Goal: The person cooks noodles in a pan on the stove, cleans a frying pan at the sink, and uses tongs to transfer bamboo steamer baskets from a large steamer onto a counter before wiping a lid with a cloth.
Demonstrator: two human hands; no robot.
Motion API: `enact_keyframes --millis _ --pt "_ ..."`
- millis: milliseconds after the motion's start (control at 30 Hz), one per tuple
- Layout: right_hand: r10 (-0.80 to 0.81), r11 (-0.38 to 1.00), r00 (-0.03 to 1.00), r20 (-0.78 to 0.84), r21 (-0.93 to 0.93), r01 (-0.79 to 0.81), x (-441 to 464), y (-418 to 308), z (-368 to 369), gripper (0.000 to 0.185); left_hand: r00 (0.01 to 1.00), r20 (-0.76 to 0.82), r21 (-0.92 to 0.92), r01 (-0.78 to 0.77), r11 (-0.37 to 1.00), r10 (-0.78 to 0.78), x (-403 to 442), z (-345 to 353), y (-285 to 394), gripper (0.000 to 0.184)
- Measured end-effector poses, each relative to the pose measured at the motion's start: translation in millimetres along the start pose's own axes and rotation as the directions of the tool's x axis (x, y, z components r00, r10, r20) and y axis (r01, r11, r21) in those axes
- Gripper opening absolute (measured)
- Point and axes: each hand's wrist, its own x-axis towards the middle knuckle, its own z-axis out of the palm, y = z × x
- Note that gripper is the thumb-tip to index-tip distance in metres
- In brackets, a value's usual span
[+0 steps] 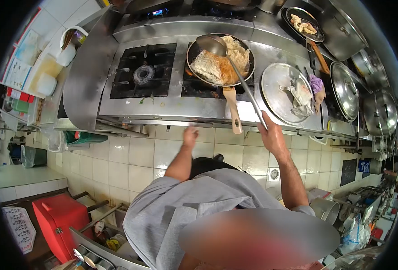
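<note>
My right hand (272, 136) is closed around the long metal handle of a ladle (212, 45). The ladle's bowl rests over the upper left part of a frying pan (189, 60). Inside the pan lie pale noodles (237, 56), with orange-brown sauce (219, 69) in the middle. The pan sits on a burner, its wooden handle (232, 110) pointing toward me over the stove's front edge. My left hand (190, 136) hangs just in front of that edge, fingers loosely curled, with nothing visible in them. It touches neither the pan nor the ladle.
Left of the pan is a black burner grate (144, 74). To the right, a round metal lid (273, 85) carries a crumpled cloth (301, 96). Further right are a second pan (300, 13) with food, another lid (344, 90) and large pots (379, 112). A red box (57, 225) stands behind on the left.
</note>
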Motion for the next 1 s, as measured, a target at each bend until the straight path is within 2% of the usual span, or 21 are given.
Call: enact_keyframes --millis 33,100,233,300,400,433,467,533,567,600,633,667,733,767,833,867,900,933,967,1000 --pt "0.007 1.000 0.999 0.033 0.008 -0.008 -3 2 4 0.044 0.995 -0.101 -0.107 -0.030 0.994 0.019 -6 -20 26 0.061" --pt "0.028 0.999 0.998 0.065 -0.023 -0.027 -4 5 10 0.044 0.960 -0.263 -0.289 -0.174 0.941 0.096 -17 -48 71 0.063" --pt "0.070 0.989 0.995 0.077 -0.132 -0.059 -1 4 17 0.044 0.965 -0.246 -0.274 -0.155 0.949 0.087 -25 -59 126 0.064" --pt "0.087 0.978 0.994 0.068 -0.193 -0.073 -3 5 16 0.044 0.973 -0.203 -0.217 -0.155 0.964 0.110 -20 -55 135 0.052" --pt "0.014 0.992 1.000 -0.025 -0.121 -0.017 -5 20 18 0.044 0.977 -0.110 -0.167 -0.200 0.965 0.183 -6 -63 130 0.051" --pt "0.066 0.995 0.996 -0.064 -0.067 -0.071 -7 23 20 0.045 0.972 -0.166 -0.245 -0.202 0.948 0.165 -4 -62 130 0.037" --pt "0.120 0.993 0.988 -0.102 -0.010 -0.122 -6 27 22 0.045 0.973 -0.159 -0.245 -0.205 0.948 0.169 -3 -61 132 0.037" --pt "0.104 0.994 0.978 -0.178 -0.008 -0.107 1 35 24 0.046 0.951 -0.220 -0.262 -0.272 0.926 0.218 3 -65 128 0.033" --pt "0.264 0.931 0.958 -0.113 0.291 -0.222 8 39 24 0.046 0.944 -0.241 -0.315 -0.297 0.901 0.227 7 -68 127 0.042" --pt "0.391 0.767 0.921 -0.001 0.553 -0.325 15 39 24 0.047 0.944 -0.238 -0.315 -0.298 0.901 0.229 8 -65 128 0.042" --pt "0.391 0.670 0.920 -0.004 0.687 -0.282 20 38 26 0.037 0.915 -0.301 -0.257 -0.348 0.902 0.268 9 -63 129 0.045" --pt "0.386 0.670 0.923 -0.003 0.689 -0.278 28 42 28 0.037 0.879 -0.363 -0.196 -0.396 0.897 0.309 10 -61 130 0.049" --pt "0.449 0.612 0.893 0.025 0.720 -0.327 40 62 33 0.024 0.860 -0.383 -0.169 -0.424 0.890 0.337 11 -61 131 0.054" --pt "0.412 0.618 0.911 0.026 0.726 -0.301 44 73 37 0.017 0.847 -0.389 -0.126 -0.437 0.890 0.361 12 -61 130 0.054" --pt "0.429 0.652 0.903 -0.011 0.696 -0.301 53 93 48 0.021 0.829 -0.400 -0.107 -0.466 0.878 0.391 12 -60 130 0.054" --pt "0.445 0.687 0.894 -0.053 0.661 -0.303 55 102 53 0.026 0.829 -0.399 -0.104 -0.466 0.879 0.392 12 -60 129 0.054" --pt "0.464 0.758 0.880 -0.103 0.561 -0.333 55 99 52 0.042 0.831 -0.395 -0.111 -0.466 0.878 0.391 14 -60 129 0.053" --pt "0.469 0.753 0.877 -0.103 0.566 -0.336 58 111 60 0.042 0.835 -0.390 -0.116 -0.463 0.878 0.389 13 -61 130 0.053" --pt "0.414 0.878 0.883 -0.219 0.350 -0.325 64 124 70 0.050 0.837 -0.385 -0.110 -0.461 0.881 0.389 13 -61 130 0.053" --pt "0.333 0.943 0.889 -0.315 0.108 -0.315 65 120 70 0.059 0.837 -0.390 -0.108 -0.455 0.884 0.383 11 -61 131 0.053"
